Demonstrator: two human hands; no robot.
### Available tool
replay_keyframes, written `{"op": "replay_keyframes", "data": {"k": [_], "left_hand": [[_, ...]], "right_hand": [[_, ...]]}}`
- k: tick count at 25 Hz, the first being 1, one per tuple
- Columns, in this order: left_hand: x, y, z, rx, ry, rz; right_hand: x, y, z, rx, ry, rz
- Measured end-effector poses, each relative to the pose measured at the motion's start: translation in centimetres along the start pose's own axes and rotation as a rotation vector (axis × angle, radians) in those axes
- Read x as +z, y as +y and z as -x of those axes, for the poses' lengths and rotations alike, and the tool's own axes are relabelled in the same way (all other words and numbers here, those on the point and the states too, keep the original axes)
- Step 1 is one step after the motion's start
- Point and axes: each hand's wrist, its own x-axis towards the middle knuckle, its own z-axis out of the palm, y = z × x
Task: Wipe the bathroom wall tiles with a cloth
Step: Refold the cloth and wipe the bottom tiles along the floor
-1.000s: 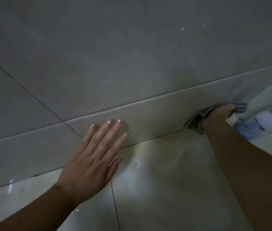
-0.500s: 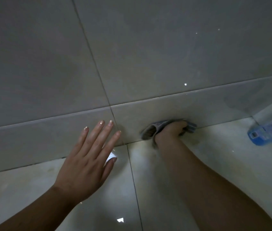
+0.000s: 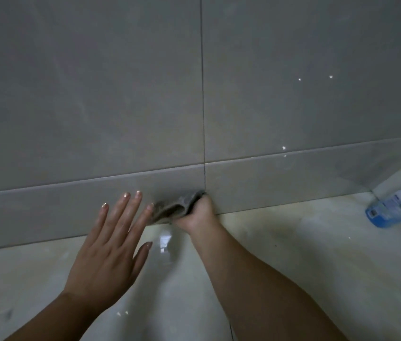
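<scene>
Your right hand (image 3: 198, 212) grips the bunched grey cloth (image 3: 176, 207), pressing it against the low skirting tile (image 3: 280, 185) of the wall, right at the vertical grout line (image 3: 204, 143) and just above the floor (image 3: 293, 254). The cloth's long axis runs along the skirting, its free end trailing left toward your left hand (image 3: 110, 244), which lies flat with fingers spread, fingertips on that same band just beside the cloth. The skirting to the left is probably next, so that hand stands in the way. A bottle (image 3: 398, 205) lies far right; its label is unreadable.
</scene>
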Motion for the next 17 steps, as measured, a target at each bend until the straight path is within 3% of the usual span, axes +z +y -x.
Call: {"op": "replay_keyframes", "data": {"k": [5,7,12,14,17], "left_hand": [[-3.7,1.7,0.2,-0.076,0.002,0.141],[-5.0,3.5,-0.1,-0.246,-0.008,0.328],[-7.6,7.4,-3.3,-0.971,-0.227,1.392],[-8.5,8.1,-4.9,-1.066,-0.325,1.775],[-10.4,9.4,-6.6,-1.118,-0.459,2.007]], "right_hand": [[-1.6,-0.7,5.1,-0.080,-0.171,0.013],[-2.6,-1.5,8.2,-0.111,-0.158,0.084],[-3.8,-2.8,15.3,-0.131,-0.258,0.279],[-4.0,-3.7,17.6,-0.115,-0.281,0.391],[-3.5,-5.4,20.0,-0.092,-0.295,0.593]]}}
